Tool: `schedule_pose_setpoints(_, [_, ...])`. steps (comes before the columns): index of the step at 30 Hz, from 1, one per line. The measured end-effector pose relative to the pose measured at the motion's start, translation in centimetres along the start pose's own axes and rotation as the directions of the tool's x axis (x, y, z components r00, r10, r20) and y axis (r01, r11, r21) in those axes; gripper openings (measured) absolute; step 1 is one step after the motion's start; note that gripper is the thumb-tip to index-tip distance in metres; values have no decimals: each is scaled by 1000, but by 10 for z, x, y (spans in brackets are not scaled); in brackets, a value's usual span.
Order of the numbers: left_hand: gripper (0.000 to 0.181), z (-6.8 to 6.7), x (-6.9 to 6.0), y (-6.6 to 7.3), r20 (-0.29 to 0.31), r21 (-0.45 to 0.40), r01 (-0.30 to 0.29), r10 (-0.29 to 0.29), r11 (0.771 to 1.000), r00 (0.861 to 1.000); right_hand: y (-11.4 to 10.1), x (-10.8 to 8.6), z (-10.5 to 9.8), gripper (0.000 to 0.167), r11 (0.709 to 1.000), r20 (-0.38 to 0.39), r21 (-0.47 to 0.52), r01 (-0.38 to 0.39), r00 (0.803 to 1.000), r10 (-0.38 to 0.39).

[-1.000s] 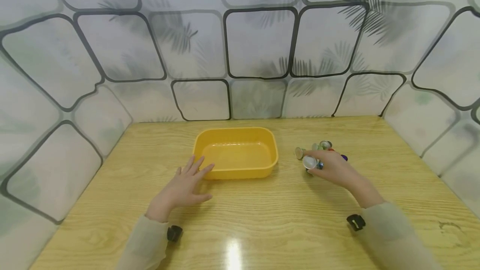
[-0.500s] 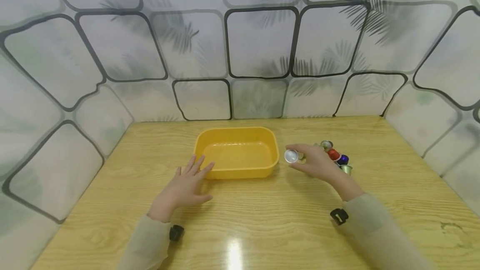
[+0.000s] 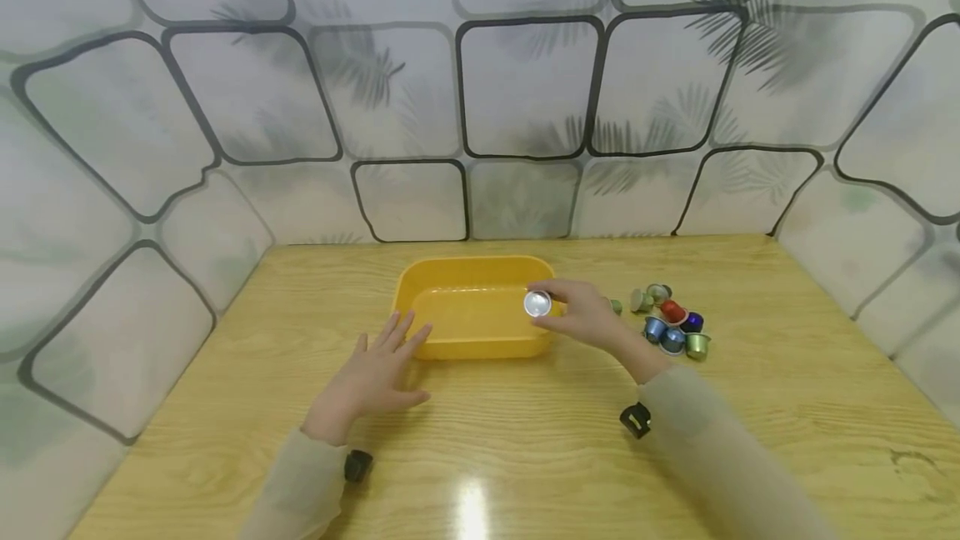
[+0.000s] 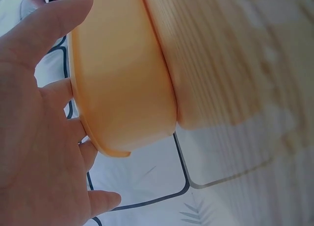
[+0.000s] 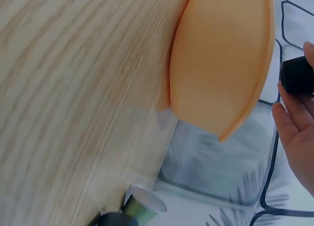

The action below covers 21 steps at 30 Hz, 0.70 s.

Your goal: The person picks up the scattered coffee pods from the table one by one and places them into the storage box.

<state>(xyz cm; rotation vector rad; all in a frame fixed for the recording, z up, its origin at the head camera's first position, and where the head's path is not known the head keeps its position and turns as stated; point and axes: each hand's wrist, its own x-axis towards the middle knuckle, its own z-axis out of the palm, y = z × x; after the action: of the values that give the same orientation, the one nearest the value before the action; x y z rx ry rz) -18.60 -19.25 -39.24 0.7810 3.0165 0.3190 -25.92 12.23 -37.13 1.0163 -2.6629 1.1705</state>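
Yellow tray (image 3: 480, 348): at its left rim the left hand (image 3: 365, 386) spreads its grip wide, holding nothing; at its right end the right hand (image 3: 583, 313) pinches one silver-faced capsule (image 3: 537, 304) in its grip, which could strike the rim and tumble outside if fingers slip; farther right lie more capsules (image 3: 672, 312).

Free room lies between the sleeves (image 3: 300, 482), the yellow tray (image 3: 480, 348) blocking beyond.

Leaf-printed walls (image 3: 532, 94) round three sides of a wood-grain table (image 3: 540, 432) suggest a booth-like workspace.
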Motion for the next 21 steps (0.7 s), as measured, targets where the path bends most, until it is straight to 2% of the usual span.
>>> schedule_pose_setpoints(12, [86, -1, -1, -1, 3, -14, 0, 0, 1000, 1000, -9, 24, 24, 48, 997, 39, 71, 10, 999, -13])
schedule_pose_setpoints(21, [86, -1, 0, -1, 2, 0, 1, -1, 1000, 1000, -19, 41, 41, 47, 979, 27, 203, -4, 1000, -1])
